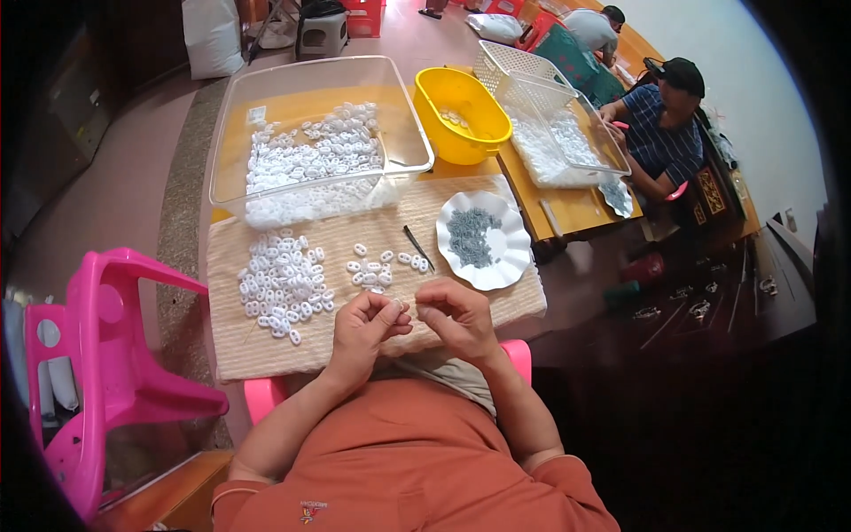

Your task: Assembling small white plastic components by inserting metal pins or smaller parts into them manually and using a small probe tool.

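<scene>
Close together over the near edge of the cloth-covered table, my two hands work at chest height. My left hand (363,330) pinches a small white oval piece (403,306) between thumb and forefinger, mostly covered by the fingertips. My right hand (459,317) is closed beside it, fingertips pressed together; whatever it holds is too small to make out. Just beyond lie several loose white two-holed pieces (370,268) and black tweezers (417,246). A bigger heap of the same pieces (282,282) lies to the left. At the right, a white scalloped plate (505,253) bears small grey parts (474,235).
A clear plastic bin (310,80) of white pieces stands at the far side, with a yellow basin (465,111) beside it. Another clear bin (567,142) and a seated person (665,133) are at the far right. A pink chair (115,346) stands left.
</scene>
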### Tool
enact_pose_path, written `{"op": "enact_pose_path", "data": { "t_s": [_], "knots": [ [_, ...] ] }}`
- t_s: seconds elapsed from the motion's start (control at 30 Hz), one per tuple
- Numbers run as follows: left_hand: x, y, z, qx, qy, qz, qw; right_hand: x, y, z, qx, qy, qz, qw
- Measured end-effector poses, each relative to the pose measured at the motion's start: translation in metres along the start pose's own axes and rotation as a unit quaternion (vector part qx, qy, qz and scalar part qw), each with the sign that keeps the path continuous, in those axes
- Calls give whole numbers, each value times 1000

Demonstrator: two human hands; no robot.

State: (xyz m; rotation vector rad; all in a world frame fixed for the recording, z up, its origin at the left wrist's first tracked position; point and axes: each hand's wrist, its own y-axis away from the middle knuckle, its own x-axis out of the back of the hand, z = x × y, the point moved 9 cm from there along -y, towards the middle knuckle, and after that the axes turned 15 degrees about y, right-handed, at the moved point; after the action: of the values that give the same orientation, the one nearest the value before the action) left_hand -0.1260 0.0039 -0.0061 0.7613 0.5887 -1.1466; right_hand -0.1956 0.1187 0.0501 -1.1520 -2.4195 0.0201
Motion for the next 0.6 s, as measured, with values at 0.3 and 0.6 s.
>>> {"op": "enact_pose_path", "data": {
  "t_s": [0.3, 0.6],
  "knots": [
    [6, -1, 1, -15, 27, 6, 1000, 101, -8, 20, -91, 321, 135, 933],
    [10, -3, -5, -8, 21, 12, 1000, 130, -19, 39, -143, 536, 116, 824]
  ]
}}
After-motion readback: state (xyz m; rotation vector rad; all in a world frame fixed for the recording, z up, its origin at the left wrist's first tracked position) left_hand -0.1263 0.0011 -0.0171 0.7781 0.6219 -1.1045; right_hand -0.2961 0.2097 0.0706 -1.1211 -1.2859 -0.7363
